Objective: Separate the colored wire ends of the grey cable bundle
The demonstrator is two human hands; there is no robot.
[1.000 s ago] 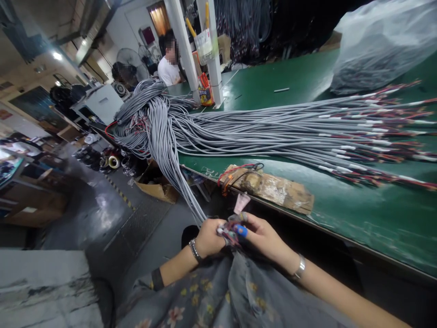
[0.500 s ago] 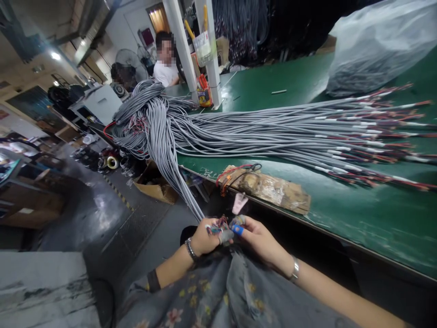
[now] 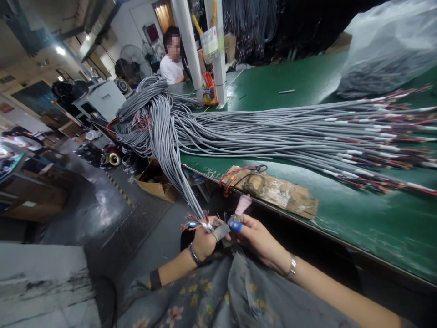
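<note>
Grey cables (image 3: 186, 184) hang off the table edge from a large bundle and run down to my lap. My left hand (image 3: 206, 239) is closed round their ends, where thin coloured wires (image 3: 194, 224) fan out past the fingers. Close beside it, my right hand (image 3: 256, 234) pinches at short coloured wires (image 3: 222, 217); its fingertips nearly meet the left thumb. Grey wraps cover some fingertips, and a blue one is on the right thumb. Just above the right fingers a pink clip (image 3: 242, 204) hangs at the table edge.
Many grey cables (image 3: 259, 123) with stripped ends lie along the green table (image 3: 375, 228). A taped cardboard piece (image 3: 273, 191) sits near its edge. Behind are a white post (image 3: 218, 54), a plastic-covered heap (image 3: 385, 50) and a seated person (image 3: 170, 64). An open carton (image 3: 157, 182) stands below.
The coloured wires now fan out to the left of my left hand, which has turned slightly. My right hand stays close by. The whole view has shifted a little.
</note>
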